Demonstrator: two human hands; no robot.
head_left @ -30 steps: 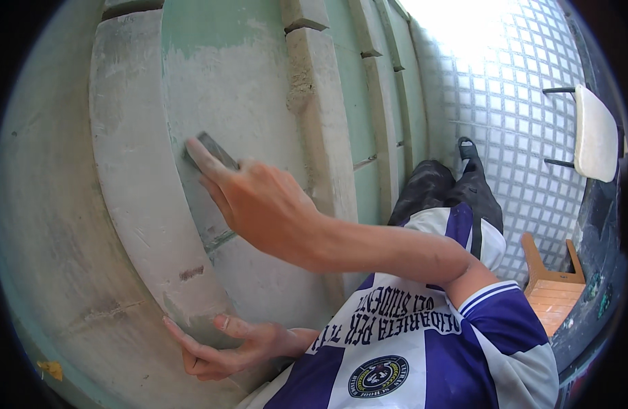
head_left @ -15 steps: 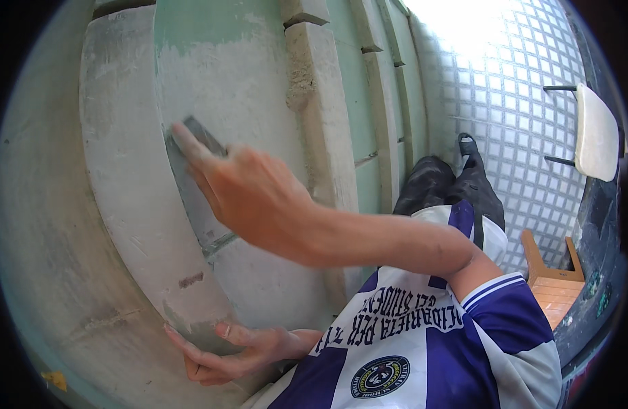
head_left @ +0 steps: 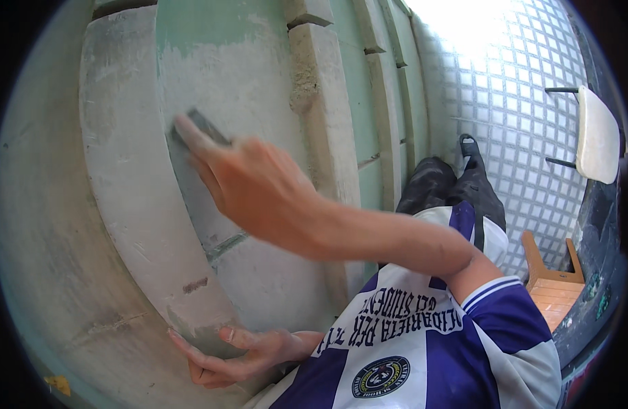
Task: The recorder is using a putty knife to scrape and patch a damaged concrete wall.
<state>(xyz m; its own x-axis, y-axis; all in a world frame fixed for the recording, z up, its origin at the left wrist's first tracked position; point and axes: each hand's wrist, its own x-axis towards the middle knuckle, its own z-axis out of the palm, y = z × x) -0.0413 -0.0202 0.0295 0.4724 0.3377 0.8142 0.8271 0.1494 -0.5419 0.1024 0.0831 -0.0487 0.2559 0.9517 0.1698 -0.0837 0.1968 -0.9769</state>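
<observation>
While the pale-green wall (head_left: 225,75) w/ its patchy whitish coat fills most of the view, a tiled floor (head_left: 525,150) shows at upper R; a broad L strip (head_left: 123,123) & a narrower R strip (head_left: 327,129) stand proud of the wall; the R hand (head_left: 269,180) grips a flat grey tool; the L hand (head_left: 252,354), half-curled, index & thumb spread, nothing visible in it, is near the L strip's lower end, can't tell if touching; the tool (head_left: 210,127) is at the wall between strips, nearer the L one.

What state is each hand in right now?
Left hand: open, thumb and forefinger apart, nothing visible in it.
Right hand: closed, holding a flat grey tool.
</observation>
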